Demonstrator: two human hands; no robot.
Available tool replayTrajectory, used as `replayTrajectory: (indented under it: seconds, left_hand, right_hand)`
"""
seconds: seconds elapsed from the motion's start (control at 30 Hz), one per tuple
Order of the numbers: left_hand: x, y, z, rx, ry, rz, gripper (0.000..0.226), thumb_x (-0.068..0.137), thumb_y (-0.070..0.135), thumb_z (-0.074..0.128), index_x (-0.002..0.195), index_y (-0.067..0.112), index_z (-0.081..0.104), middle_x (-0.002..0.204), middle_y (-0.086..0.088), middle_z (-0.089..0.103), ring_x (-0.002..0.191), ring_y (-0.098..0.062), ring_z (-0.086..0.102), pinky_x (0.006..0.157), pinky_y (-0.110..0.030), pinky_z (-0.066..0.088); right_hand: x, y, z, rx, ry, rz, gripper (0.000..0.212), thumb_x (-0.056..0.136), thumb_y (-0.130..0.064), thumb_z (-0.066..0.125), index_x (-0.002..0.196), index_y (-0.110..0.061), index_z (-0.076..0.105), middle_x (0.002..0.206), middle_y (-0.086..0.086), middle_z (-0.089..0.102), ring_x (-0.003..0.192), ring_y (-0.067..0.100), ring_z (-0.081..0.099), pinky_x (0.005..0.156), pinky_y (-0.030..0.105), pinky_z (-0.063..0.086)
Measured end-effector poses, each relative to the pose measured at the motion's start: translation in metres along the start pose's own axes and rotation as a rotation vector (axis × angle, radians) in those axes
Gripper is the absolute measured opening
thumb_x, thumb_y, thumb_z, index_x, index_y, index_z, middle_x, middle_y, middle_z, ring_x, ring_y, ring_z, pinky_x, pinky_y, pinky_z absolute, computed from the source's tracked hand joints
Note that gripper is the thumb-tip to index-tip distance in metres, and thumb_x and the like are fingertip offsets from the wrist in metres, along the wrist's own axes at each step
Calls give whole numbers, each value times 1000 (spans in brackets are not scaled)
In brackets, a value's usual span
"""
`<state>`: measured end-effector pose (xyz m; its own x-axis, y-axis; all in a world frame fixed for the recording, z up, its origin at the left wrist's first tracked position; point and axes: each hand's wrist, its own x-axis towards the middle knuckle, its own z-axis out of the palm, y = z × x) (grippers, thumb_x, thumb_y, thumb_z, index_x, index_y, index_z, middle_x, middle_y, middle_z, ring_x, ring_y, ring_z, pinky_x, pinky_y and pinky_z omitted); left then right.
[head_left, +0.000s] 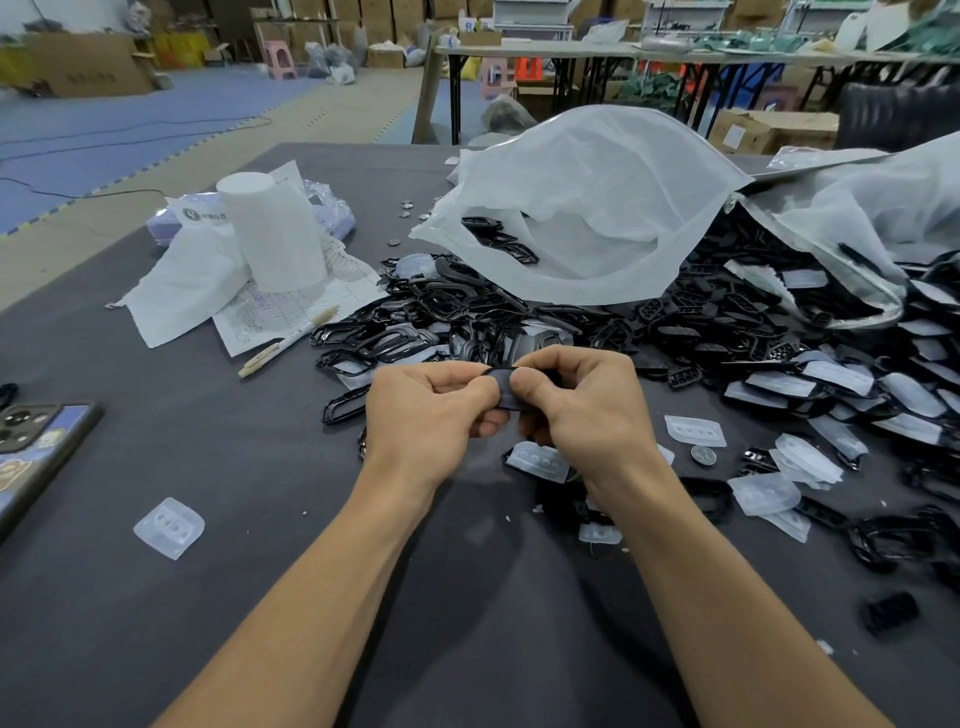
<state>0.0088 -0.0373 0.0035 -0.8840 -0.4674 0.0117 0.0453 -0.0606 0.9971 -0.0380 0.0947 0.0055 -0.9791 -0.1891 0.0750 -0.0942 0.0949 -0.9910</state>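
Both of my hands meet over the middle of the grey table (208, 467). My left hand (426, 410) and my right hand (587, 405) pinch one small black plastic piece (503, 384) between thumbs and curled fingers. Most of that piece is hidden by my fingers. Behind my hands lies a big heap of black plastic frames (441, 317). To the right, a mixed heap of black frames with translucent white inserts (810, 384) spreads out. Loose white inserts lie at the left (169, 527) and under my right wrist (540, 461).
A large white plastic bag (587, 208) lies open over the heap. A white roll (272, 234), papers and a pen (288, 340) sit at the back left. A phone (36, 447) lies at the left edge. A coin (703, 455) rests right of my hands.
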Motion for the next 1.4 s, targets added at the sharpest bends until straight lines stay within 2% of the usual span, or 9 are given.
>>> replayTrajectory:
  seconds: [0.17,0.5,0.63,0.73,0.83,1.0,1.13,1.23,1.4]
  left_hand:
    - [0,-3,-4,139,-42,82,17,85,8,76,75,20,83,69,-7,77,56,-16,70,58,-27,61]
    - [-3,2,-6,87,-134,63,23,95,-3,69,83,14,78,67,-7,77,56,-14,72,55,-21,57]
    - [-4,8,-8,-66,-155,-75,23,98,4,63,82,8,79,75,-13,78,63,-23,76,57,-26,60]
    - [-2,11,-11,-149,-218,-177,24,83,5,59,77,8,82,85,-19,79,70,-28,77,62,-30,62]
    - [-1,9,-12,-78,-244,-181,29,82,-1,54,81,8,82,90,-19,79,73,-25,78,64,-29,62]
    - [0,5,-12,39,-221,-116,28,91,-2,68,74,16,83,79,-11,79,66,-16,75,60,-21,58]
    - [-2,5,-11,70,-218,-99,31,90,-4,68,74,17,84,76,-9,79,64,-12,74,59,-19,57]
    - [-1,6,-11,25,-171,-113,30,89,-10,67,73,12,82,70,-10,76,58,-12,72,55,-18,56]
    - [2,5,-11,4,-145,-118,20,89,-11,67,85,6,77,68,-8,76,57,-14,72,54,-20,57]
  right_hand:
    - [1,1,-1,-6,-22,-17,29,91,-2,71,69,-21,77,57,2,66,46,17,57,51,30,50]
    - [0,2,-4,13,-22,-23,14,85,-13,79,72,-17,78,57,8,64,47,20,55,54,31,49]
    - [0,1,-5,11,1,-25,13,84,-11,79,72,-16,78,56,10,63,47,21,55,54,33,51]
    - [0,0,-6,3,6,-11,13,84,-11,79,73,-18,78,56,9,63,47,20,57,51,30,50]
    - [0,0,-6,-11,-1,2,14,84,-12,78,72,-19,78,57,5,65,47,18,58,51,27,50]
    - [0,2,-7,-29,-15,-13,8,80,-16,78,73,-19,79,59,7,67,48,18,59,55,31,52]
    - [-2,1,-6,-30,-34,2,5,79,-18,77,74,-19,78,60,5,67,49,17,60,56,35,54]
    - [-2,-1,-4,25,-77,41,10,82,-10,73,77,-17,79,62,5,68,51,17,60,51,29,48]
    - [-1,-3,-6,85,-64,61,22,88,9,65,83,-10,76,60,12,68,50,22,61,44,25,47]
